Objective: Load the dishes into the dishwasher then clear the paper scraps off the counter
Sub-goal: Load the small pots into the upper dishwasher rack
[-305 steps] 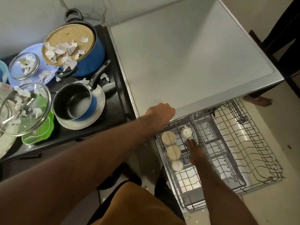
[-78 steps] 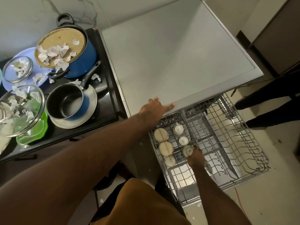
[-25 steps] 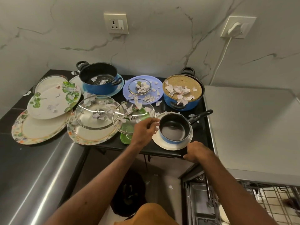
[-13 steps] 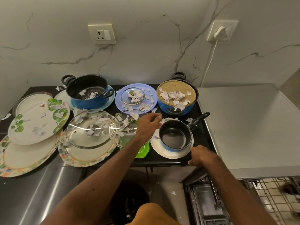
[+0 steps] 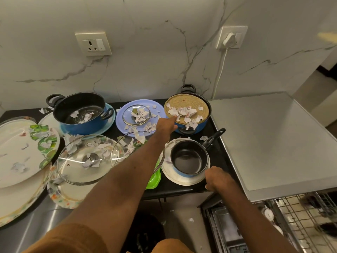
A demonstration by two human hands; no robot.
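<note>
My left hand (image 5: 165, 126) has left the glass lid (image 5: 127, 145) for the blue pot (image 5: 200, 125) at upper middle, fingers (image 5: 174, 117) released and touching its scrap-strewn cork mat (image 5: 186, 105), likely my next load, while my right hand (image 5: 217, 178) curls at the counter (image 5: 220, 154) edge, grip unclear.

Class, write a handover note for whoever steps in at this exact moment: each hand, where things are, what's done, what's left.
Left hand: open, fingertip touching the cork mat on the back-right blue pot.
Right hand: resting on the counter edge by the saucepan; grip unclear.
Done: a few small items sit in the pulled-out dishwasher rack.
Left: pots, plates, glass lids to load; paper scraps to clear.
</note>
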